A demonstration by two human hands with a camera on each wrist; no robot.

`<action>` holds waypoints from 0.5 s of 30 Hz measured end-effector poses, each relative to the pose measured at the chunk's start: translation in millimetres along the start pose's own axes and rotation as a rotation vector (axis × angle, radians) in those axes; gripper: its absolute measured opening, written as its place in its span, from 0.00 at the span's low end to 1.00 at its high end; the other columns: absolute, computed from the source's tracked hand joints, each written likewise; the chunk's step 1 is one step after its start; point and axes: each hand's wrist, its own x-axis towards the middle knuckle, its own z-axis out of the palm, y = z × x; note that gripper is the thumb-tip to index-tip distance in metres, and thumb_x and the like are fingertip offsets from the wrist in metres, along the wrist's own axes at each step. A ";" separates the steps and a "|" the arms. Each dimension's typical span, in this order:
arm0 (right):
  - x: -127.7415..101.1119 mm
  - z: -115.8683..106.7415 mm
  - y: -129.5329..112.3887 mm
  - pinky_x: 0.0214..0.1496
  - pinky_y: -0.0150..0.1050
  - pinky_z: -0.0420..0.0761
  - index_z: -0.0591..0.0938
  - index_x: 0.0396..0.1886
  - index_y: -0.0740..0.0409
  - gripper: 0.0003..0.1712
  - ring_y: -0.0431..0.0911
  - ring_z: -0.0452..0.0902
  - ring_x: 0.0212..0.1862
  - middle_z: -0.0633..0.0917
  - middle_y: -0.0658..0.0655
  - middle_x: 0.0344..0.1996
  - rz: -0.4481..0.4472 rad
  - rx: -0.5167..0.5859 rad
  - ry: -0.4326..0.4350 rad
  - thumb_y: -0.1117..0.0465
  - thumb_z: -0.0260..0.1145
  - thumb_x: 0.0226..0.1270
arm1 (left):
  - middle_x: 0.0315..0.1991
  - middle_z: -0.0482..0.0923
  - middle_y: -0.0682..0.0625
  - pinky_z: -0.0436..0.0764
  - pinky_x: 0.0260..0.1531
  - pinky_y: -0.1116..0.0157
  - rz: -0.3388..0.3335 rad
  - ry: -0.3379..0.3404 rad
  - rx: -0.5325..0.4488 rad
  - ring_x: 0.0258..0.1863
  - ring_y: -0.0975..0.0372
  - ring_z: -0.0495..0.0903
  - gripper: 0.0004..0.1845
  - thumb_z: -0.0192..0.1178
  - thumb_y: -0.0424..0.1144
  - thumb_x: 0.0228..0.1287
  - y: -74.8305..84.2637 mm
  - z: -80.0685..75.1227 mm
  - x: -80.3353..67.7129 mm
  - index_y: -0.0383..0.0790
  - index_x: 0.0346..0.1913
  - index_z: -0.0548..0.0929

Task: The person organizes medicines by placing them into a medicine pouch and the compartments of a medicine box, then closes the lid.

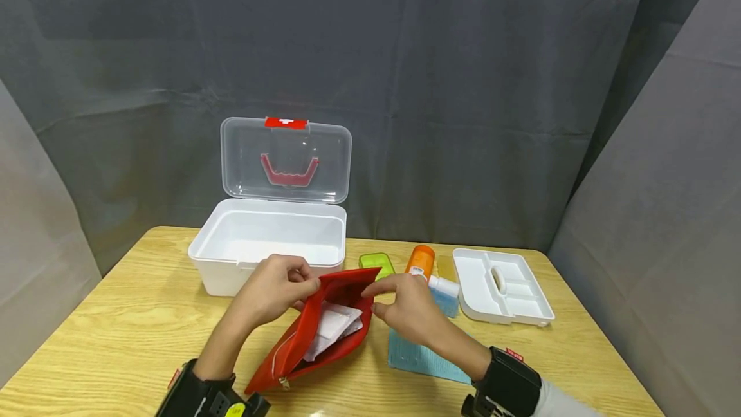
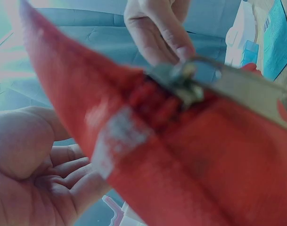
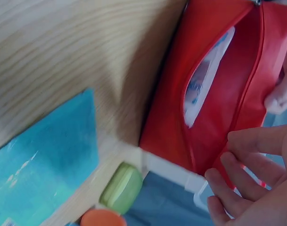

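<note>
Between both hands a red zip pouch (image 1: 341, 327) stands tilted on the table, its mouth spread wide. White flat packets (image 1: 332, 330) lie inside; printing shows on one packet (image 3: 202, 82) in the right wrist view. My left hand (image 1: 278, 288) grips the pouch's upper left edge, some fingers hidden behind it. At the opposite edge, thumb and fingertips of my right hand (image 1: 411, 307) pinch the red fabric by the opening. A metal zip pull (image 1: 284, 383) hangs at the pouch's near end. Blurred red material fills much of the left wrist view.
Behind the pouch stands a white box (image 1: 214, 266) with its clear lid (image 1: 286, 166) raised. Toward the right are a green case (image 1: 376, 262), an orange bottle (image 1: 420, 261), a white-capped bottle (image 1: 444, 295), a white divided tray (image 1: 477, 269) and a blue packet (image 1: 422, 359).
</note>
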 end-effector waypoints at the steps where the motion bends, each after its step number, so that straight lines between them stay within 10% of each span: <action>1: -0.6 -2.1 4.1 0.32 0.35 0.79 0.91 0.38 0.53 0.13 0.42 0.80 0.34 0.91 0.50 0.39 0.006 -0.013 0.013 0.71 0.72 0.55 | 0.26 0.86 0.48 0.88 0.27 0.63 0.000 0.001 0.001 0.23 0.60 0.85 0.06 0.62 0.35 0.64 0.1 0.0 0.0 0.36 0.31 0.84; 5: -4.7 -10.3 22.5 0.47 0.48 0.84 0.91 0.37 0.54 0.11 0.49 0.85 0.45 0.90 0.48 0.36 0.027 -0.052 0.027 0.70 0.74 0.55 | 0.26 0.86 0.48 0.88 0.27 0.63 0.000 0.003 0.004 0.23 0.60 0.85 0.06 0.61 0.35 0.64 0.9 0.0 0.5 0.36 0.31 0.84; 15: -19.7 -19.7 58.3 0.45 0.48 0.82 0.85 0.48 0.61 0.24 0.52 0.82 0.44 0.87 0.58 0.40 0.221 -0.117 -0.175 0.62 0.80 0.50 | 0.26 0.85 0.48 0.88 0.27 0.63 0.016 0.001 0.001 0.22 0.61 0.85 0.06 0.62 0.35 0.63 1.3 0.5 -1.3 0.35 0.31 0.83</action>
